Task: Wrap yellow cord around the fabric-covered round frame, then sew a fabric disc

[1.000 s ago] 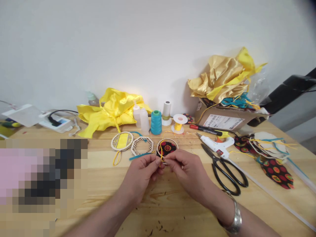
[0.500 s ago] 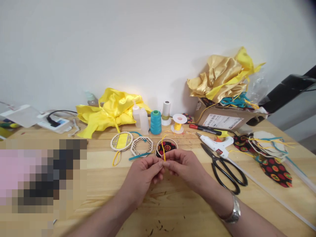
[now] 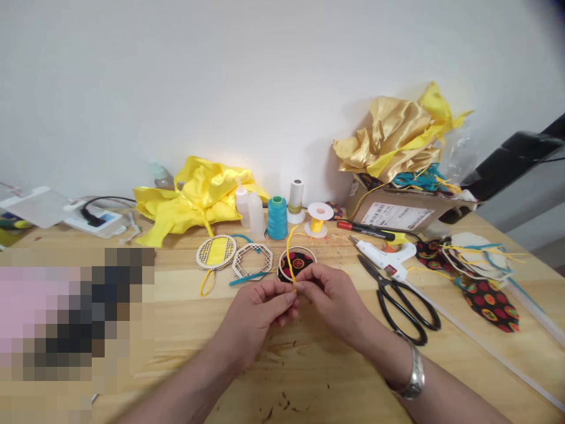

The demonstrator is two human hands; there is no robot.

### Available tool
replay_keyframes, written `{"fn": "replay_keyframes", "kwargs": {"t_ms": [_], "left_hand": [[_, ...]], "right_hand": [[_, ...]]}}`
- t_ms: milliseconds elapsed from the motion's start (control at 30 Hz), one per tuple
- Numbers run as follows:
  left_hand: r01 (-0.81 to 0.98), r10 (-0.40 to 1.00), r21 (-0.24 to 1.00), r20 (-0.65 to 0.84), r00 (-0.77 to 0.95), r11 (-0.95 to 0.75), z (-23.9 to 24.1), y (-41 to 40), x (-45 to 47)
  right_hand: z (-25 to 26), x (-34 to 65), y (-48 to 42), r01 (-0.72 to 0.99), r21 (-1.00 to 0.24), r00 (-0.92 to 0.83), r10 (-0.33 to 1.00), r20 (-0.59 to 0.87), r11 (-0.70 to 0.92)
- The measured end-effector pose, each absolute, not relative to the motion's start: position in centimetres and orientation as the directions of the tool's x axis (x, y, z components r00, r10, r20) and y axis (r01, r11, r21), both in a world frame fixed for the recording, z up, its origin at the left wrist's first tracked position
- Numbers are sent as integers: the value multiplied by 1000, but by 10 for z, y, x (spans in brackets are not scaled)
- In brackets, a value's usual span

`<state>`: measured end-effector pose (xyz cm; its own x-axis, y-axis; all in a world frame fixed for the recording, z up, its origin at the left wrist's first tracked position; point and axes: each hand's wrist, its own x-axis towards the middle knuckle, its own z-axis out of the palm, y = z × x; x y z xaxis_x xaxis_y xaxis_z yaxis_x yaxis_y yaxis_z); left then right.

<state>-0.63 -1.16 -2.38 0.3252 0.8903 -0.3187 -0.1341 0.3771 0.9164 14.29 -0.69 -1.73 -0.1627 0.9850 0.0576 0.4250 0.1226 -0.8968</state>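
My left hand (image 3: 260, 312) and my right hand (image 3: 329, 294) meet at the middle of the wooden table (image 3: 282, 377), fingertips pinched together on a thin yellow cord (image 3: 289, 259). The cord loops upward over a round wooden ornament (image 3: 298, 264) filled with black and red patterned fabric, which lies just beyond my fingers. Left of it lie an octagonal wooden frame (image 3: 252, 259) with a teal cord and a round frame with yellow fabric (image 3: 217, 251). A small spool of yellow cord (image 3: 318, 221) stands behind.
Black scissors (image 3: 404, 306) and a white glue gun (image 3: 388, 257) lie to the right. A teal thread cone (image 3: 277, 218), white bottles (image 3: 249, 209), yellow satin (image 3: 194, 197), a cardboard box (image 3: 406, 215) with gold fabric and patterned fabric scraps (image 3: 485, 294) crowd the back and right.
Both hands have stayed pinched on the yellow cord and shifted slightly nearer to me; the cord's loop now stands taller above the ornament.
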Motion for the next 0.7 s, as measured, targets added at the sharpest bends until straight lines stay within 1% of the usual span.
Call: {"fn": "replay_keyframes", "kwargs": {"t_ms": [233,500,600,700], "left_hand": [[-135,924,929,-310,225,345,-20,-12,-7],[-208,919,908,-313,242,364,-19,-11,-6],[-208,915,906,-313,253,367,-19,-13,-7],[-189,916,914,-306,258,359,-18,-14,-7]], "right_hand": [[-19,142,-5,442,-890,-157,986,48,114],[-19,142,-5,397,-912,-163,986,39,101],[-18,142,-6,385,-918,-163,986,30,92],[-16,142,-6,408,-906,-155,987,52,112]]}}
